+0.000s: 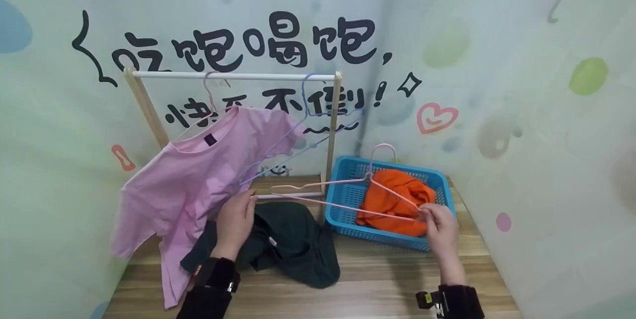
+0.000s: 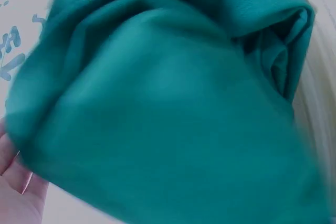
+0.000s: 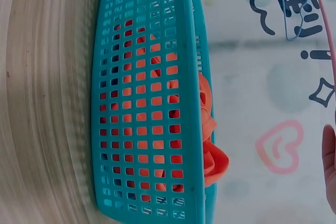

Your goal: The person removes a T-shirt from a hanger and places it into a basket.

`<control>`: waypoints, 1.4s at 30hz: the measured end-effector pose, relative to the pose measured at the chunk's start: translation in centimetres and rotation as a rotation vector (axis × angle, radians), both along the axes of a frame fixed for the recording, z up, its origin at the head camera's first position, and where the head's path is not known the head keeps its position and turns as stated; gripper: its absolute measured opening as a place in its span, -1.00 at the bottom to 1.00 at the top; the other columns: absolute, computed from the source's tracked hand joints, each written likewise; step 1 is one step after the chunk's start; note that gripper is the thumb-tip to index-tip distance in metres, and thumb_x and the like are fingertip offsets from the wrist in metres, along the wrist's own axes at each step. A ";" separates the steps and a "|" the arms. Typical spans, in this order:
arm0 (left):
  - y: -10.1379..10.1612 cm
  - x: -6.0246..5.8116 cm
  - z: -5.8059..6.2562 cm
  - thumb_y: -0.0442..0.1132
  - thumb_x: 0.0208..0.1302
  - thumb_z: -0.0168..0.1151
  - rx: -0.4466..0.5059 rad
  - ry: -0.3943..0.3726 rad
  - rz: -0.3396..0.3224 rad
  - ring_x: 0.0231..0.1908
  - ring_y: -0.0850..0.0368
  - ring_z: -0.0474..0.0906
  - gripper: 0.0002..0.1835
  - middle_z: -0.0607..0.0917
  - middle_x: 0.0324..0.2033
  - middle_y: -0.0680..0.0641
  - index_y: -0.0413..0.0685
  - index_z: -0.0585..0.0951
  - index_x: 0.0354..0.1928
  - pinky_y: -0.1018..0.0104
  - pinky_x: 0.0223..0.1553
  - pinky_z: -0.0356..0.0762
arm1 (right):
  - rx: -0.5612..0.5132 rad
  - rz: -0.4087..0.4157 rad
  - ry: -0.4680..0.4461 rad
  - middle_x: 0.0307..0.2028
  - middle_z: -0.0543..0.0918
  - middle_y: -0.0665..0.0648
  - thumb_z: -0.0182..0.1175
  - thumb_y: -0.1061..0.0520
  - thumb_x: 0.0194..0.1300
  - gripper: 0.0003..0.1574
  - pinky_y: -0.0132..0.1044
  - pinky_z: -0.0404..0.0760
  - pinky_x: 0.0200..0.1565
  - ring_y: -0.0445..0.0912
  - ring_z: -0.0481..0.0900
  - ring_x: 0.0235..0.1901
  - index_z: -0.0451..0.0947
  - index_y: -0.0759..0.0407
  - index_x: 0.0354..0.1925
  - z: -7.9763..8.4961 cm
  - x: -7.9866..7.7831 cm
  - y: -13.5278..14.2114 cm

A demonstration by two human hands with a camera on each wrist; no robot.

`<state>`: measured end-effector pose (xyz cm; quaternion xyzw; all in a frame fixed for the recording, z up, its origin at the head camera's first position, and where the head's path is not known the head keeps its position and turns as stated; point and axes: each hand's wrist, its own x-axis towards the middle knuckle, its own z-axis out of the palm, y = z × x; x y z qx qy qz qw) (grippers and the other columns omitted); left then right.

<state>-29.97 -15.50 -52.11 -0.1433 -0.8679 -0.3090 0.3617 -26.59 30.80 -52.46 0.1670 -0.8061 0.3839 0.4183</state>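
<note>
My right hand (image 1: 441,227) pinches the right end of a pink clothes hanger (image 1: 343,204) above the blue basket, at the right in the head view. The hanger's far end points left toward my left hand (image 1: 235,223), apart from its fingertips. That left hand is over a dark green garment (image 1: 298,244), with no held thing visible. In the left wrist view the green garment (image 2: 168,103) hides much, and loosely extended fingers (image 2: 16,171) show at the edge. A pink T-shirt (image 1: 203,165) hangs on another hanger, left of my left hand.
A small rack with a white top bar (image 1: 268,76) carries the shirt's hanger and a bare blue hanger (image 1: 304,95). The blue basket (image 1: 343,212) holds an orange garment (image 1: 395,197). All this is on a wooden table (image 1: 367,279) before a printed wall.
</note>
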 end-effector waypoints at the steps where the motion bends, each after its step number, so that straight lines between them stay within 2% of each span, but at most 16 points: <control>1: 0.1 0.1 0.1 -0.31 0.34 0.26 0.002 -0.007 -0.007 -0.13 -0.22 0.65 -0.77 0.73 -0.16 -0.25 -0.28 0.66 -0.03 -0.09 -0.04 0.53 | 0.000 -0.001 0.000 -0.54 0.61 0.12 0.24 0.41 0.25 -0.92 -0.39 0.36 -0.25 -0.06 0.47 -0.39 0.62 0.30 -0.37 0.0 0.0 -0.1; 5: 0.5 0.4 0.5 -0.31 0.33 0.28 -0.001 -0.011 -0.062 -0.03 -0.20 0.61 -0.69 0.69 -0.07 -0.26 -0.27 0.61 0.07 -0.08 0.05 0.50 | -0.003 0.009 -0.011 -0.52 0.61 0.11 0.25 0.40 0.25 -0.92 -0.43 0.38 -0.25 -0.08 0.48 -0.37 0.63 0.30 -0.36 -0.2 0.0 -0.5; 11: 0.9 0.5 0.5 -0.35 0.25 0.35 -0.048 0.072 -0.173 -0.03 -0.13 0.60 -0.63 0.69 -0.08 -0.17 -0.22 0.61 0.10 -0.05 0.04 0.50 | 0.024 0.028 -0.016 -0.52 0.61 0.06 0.28 0.42 0.20 -0.89 -0.40 0.41 -0.25 -0.05 0.50 -0.35 0.63 0.25 -0.38 -0.3 -0.2 -1.5; 16: 1.1 0.7 0.5 -0.35 0.22 0.36 -0.057 0.115 -0.204 -0.07 -0.11 0.62 -0.65 0.71 -0.10 -0.16 -0.15 0.65 0.07 -0.04 -0.02 0.54 | 0.035 0.056 0.007 -0.52 0.62 0.04 0.27 0.32 0.26 -0.96 -0.41 0.41 -0.26 -0.05 0.51 -0.38 0.65 0.25 -0.36 -0.4 -0.4 -2.6; 20: 1.4 1.0 0.6 -0.34 0.18 0.39 -0.073 0.122 -0.198 -0.12 -0.09 0.62 -0.67 0.72 -0.14 -0.12 -0.12 0.67 0.01 -0.02 -0.06 0.55 | 0.029 0.080 0.010 -0.51 0.63 0.01 0.28 0.36 0.22 -0.92 -0.39 0.40 -0.24 -0.08 0.50 -0.39 0.66 0.23 -0.33 -0.1 -0.3 -3.4; 26: 1.2 0.9 0.5 -0.34 0.23 0.31 -0.069 0.128 -0.203 -0.27 -0.03 0.57 -0.93 0.62 -0.40 -0.04 -0.12 0.59 -0.31 0.08 -0.19 0.48 | 0.024 0.105 0.041 -0.50 0.64 0.04 0.30 0.51 0.07 -0.75 -0.39 0.41 -0.20 -0.04 0.51 -0.39 0.66 0.22 -0.34 0.2 -0.5 -3.9; 32: 0.7 1.0 0.5 -0.20 0.40 0.16 -0.017 0.184 -0.216 -0.39 0.02 0.49 -0.80 0.54 -0.49 -0.01 -0.13 0.53 -0.39 0.14 -0.28 0.40 | 0.016 0.125 0.000 -0.44 0.67 0.06 0.29 0.54 0.09 -0.70 -0.43 0.43 -0.18 -0.03 0.52 -0.35 0.67 0.22 -0.28 0.5 -0.5 -4.5; 37: -0.9 1.2 0.6 -0.17 0.45 0.10 0.047 0.222 -0.204 -0.39 -0.02 0.49 -0.74 0.56 -0.48 -0.04 -0.19 0.57 -0.37 0.16 -0.21 0.36 | -0.027 0.106 -0.112 -0.04 0.68 0.14 0.23 0.43 0.27 -0.57 -0.40 0.42 0.04 0.00 0.53 -0.05 0.58 0.24 0.10 0.6 -0.5 -4.6; 39: -2.0 1.4 0.7 -0.12 0.46 0.06 0.078 0.227 -0.166 -0.39 -0.05 0.48 -0.69 0.56 -0.49 -0.05 -0.20 0.58 -0.36 0.16 -0.21 0.35 | -0.057 0.091 -0.149 0.12 0.60 0.19 0.19 0.40 0.32 -0.46 -0.40 0.36 0.14 0.02 0.48 0.09 0.46 0.25 0.26 0.5 -0.5 -4.5; 42: -4.1 1.7 0.9 -0.02 0.48 -0.01 0.134 0.222 -0.094 -0.40 -0.07 0.46 -0.58 0.55 -0.50 -0.09 -0.22 0.58 -0.37 0.16 -0.21 0.34 | -0.097 0.098 -0.173 0.23 0.51 0.29 0.13 0.41 0.36 -0.41 -0.44 0.30 0.18 0.11 0.42 0.19 0.35 0.32 0.34 0.5 -0.3 -4.4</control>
